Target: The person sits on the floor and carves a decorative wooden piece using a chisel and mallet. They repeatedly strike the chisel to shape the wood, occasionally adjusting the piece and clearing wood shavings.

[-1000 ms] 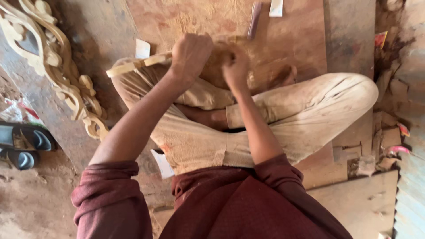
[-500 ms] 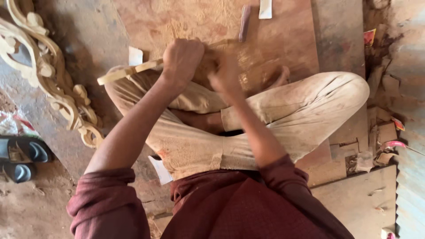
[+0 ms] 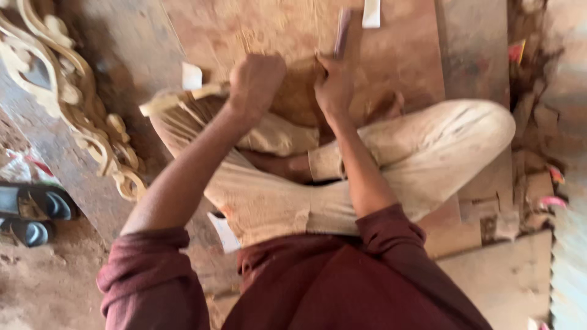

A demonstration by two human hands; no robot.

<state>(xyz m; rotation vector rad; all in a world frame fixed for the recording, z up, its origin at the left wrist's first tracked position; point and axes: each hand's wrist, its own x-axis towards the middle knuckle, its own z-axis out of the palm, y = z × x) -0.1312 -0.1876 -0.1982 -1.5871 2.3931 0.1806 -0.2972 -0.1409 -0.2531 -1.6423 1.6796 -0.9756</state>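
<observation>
I sit cross-legged on a wooden board [image 3: 403, 55] in pale trousers and a maroon shirt. My left hand [image 3: 255, 82] is closed around a pale wooden stick-like tool [image 3: 177, 99] that pokes out to the left. My right hand [image 3: 333, 88] grips a slim dark chisel [image 3: 342, 32] whose shaft points away from me. Both hands hover over a brown wooden workpiece [image 3: 299, 91] resting by my knees. The picture is blurred, so the tool tips are hard to make out.
A pale carved scrollwork piece [image 3: 73, 104] lies at the left. Dark sandals [image 3: 30, 214] sit on the dirt at the lower left. A small white piece [image 3: 371, 13] lies at the top. Wood scraps and clutter [image 3: 538, 183] line the right side.
The view has drifted, with both hands and the scrollwork sitting a little lower and to the left in the frame. Both grips look unchanged.
</observation>
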